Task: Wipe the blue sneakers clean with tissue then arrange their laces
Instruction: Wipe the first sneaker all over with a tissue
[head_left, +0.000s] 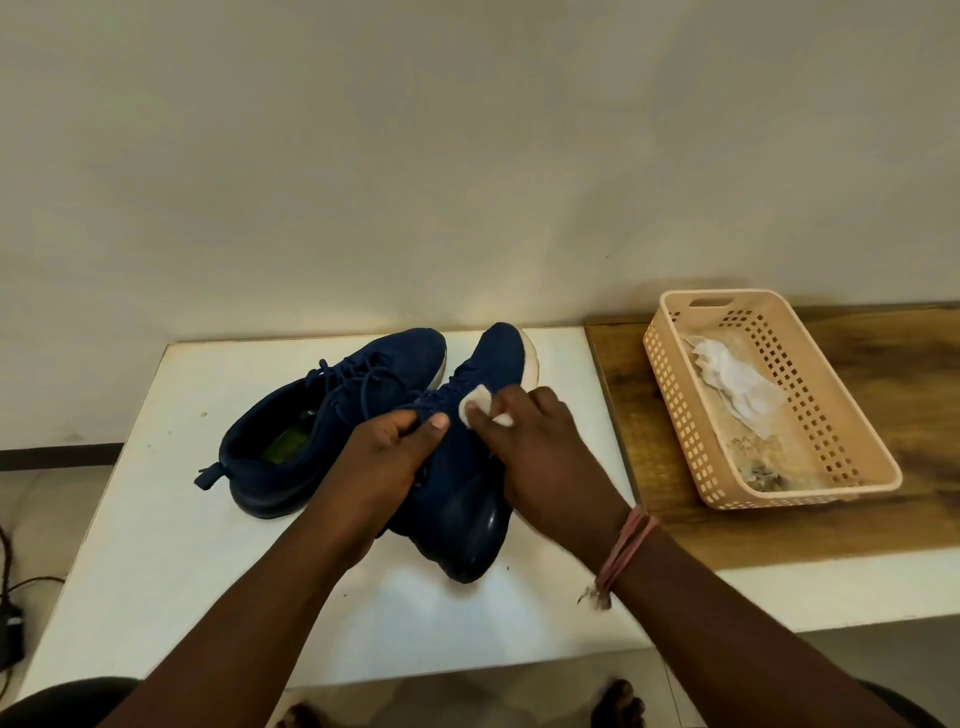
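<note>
On a white counter (156, 545), the left hand (384, 457) grips a navy mesh sneaker (462, 483) tipped on its side, white sole edge showing at the toe, while the right hand (540, 457) pinches a folded white tissue (475, 402) against its upper. The second sneaker (322, 415), laces loose, sits upright just behind. Crumpled tissue (737, 384) lies in a peach basket (670, 395) nearby.

A white table (156, 545) holds two blue sneakers (332, 415). Beside it, a wooden board (883, 519) carries a peach plastic basket (852, 467).
</note>
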